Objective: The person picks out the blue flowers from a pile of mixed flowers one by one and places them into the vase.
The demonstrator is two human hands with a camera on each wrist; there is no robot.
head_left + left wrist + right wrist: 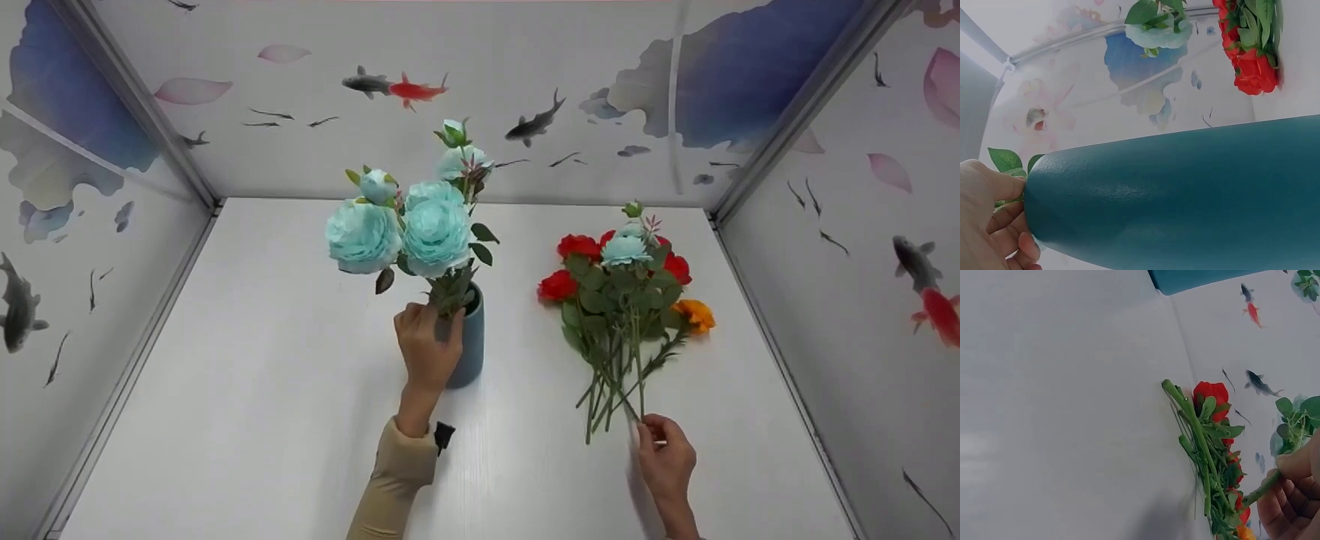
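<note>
A blue-grey vase [466, 345] stands left of the table's middle, a large teal surface in the left wrist view. Pale blue artificial flowers [436, 236] rise above its mouth, several blooms with dark green leaves. At the rim my left hand [429, 349] pinches their leafy stems; in the left wrist view, leaves [1006, 160] show beyond the thumb. Low on the right, my right hand [667, 457] pinches the green stem [1264, 488] of another pale blue flower [626, 250] between thumb and fingers. That bloom lies over the pile of flowers in the head view.
Red flowers [559, 286] and an orange flower [696, 316] lie on the white table [300, 420] at the right, their cut stems [1199, 439] toward me. Walls [480, 45] painted with fish and petals enclose the table at the back and both sides.
</note>
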